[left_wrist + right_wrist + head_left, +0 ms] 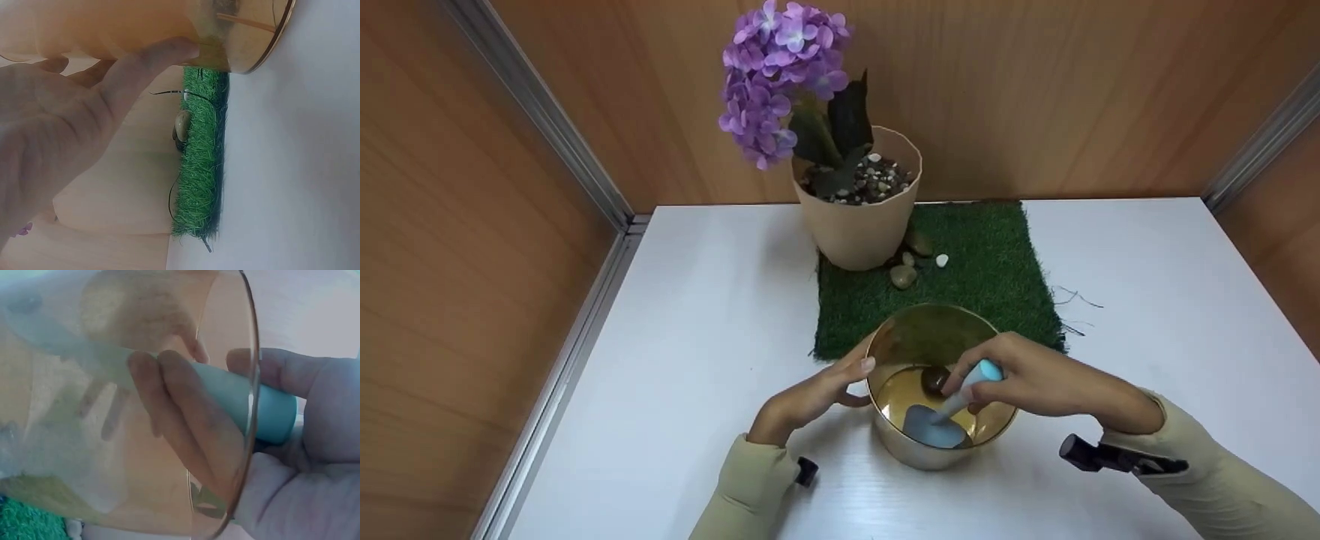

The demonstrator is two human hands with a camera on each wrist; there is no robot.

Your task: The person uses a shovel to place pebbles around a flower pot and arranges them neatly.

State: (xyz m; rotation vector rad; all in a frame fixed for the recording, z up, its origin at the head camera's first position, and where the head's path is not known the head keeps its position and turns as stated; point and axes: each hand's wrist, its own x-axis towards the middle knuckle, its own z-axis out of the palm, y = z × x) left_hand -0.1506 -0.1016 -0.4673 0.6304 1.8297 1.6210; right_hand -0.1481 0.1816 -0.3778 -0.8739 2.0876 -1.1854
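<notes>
An amber see-through bowl (904, 453) with a gold rim stands on the white table, just in front of the grass mat. My left hand (816, 391) holds its left side from outside; in the left wrist view the thumb (171, 52) lies along the wall. My right hand (1031, 379) reaches over the right rim and grips the handle of a small shovel (924, 426). Its blue-grey blade points down inside the bowl, and the handle end is light blue. A dark brown stone (933, 379) is in the bowl, beyond the blade. The right wrist view shows the gripping fingers (185, 405) through the wall.
Behind the bowl lies a green artificial-grass mat (990, 277) with loose threads at its right edge. A beige pot (855, 232) with purple flowers (787, 71) stands on it, with several pebbles (903, 276) beside. Wooden panels (1035, 97) enclose the white table (720, 300).
</notes>
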